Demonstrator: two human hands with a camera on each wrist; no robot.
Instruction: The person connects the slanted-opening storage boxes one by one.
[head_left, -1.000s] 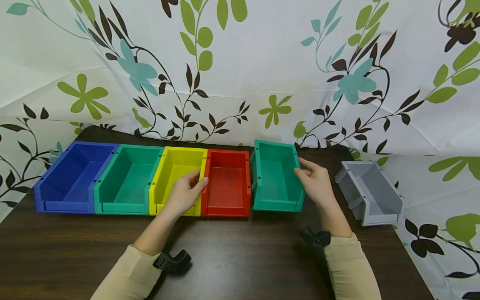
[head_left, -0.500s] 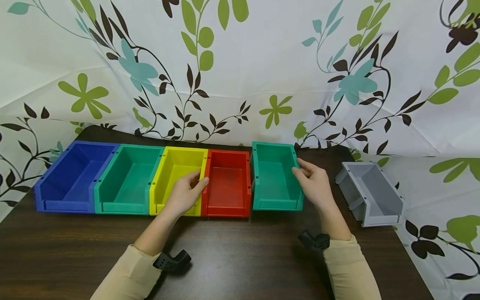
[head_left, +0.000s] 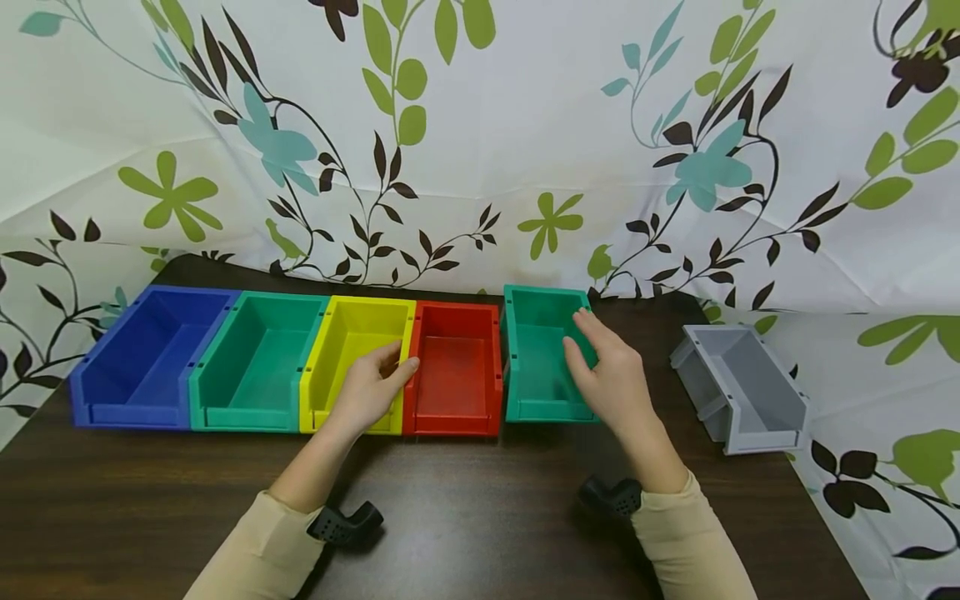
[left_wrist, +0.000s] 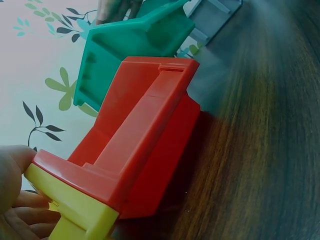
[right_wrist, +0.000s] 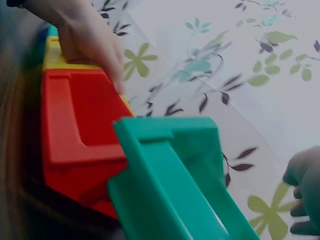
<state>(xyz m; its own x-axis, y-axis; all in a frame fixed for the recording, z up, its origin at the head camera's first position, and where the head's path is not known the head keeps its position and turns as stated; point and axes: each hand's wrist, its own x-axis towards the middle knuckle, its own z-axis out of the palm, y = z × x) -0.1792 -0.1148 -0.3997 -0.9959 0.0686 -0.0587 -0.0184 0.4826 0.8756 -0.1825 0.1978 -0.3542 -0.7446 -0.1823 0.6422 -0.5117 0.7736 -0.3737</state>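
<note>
Lining up the rightmost green bin (head_left: 536, 367) with the red bin (head_left: 452, 375) was probably the step.
It stood just beside, at the red bin's 3 o'clock. At 9 o'clock, the left hand (head_left: 372, 386) pinched the walls of the red bin and the yellow bin (head_left: 354, 333). The right hand (head_left: 617, 382) had straight fingers; whether they touched, I could not tell. The next move probably called for pressing toward 9 o'clock.

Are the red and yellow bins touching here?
Touching. The left wrist view shows the red bin flush against the yellow bin, rim to rim.
</note>
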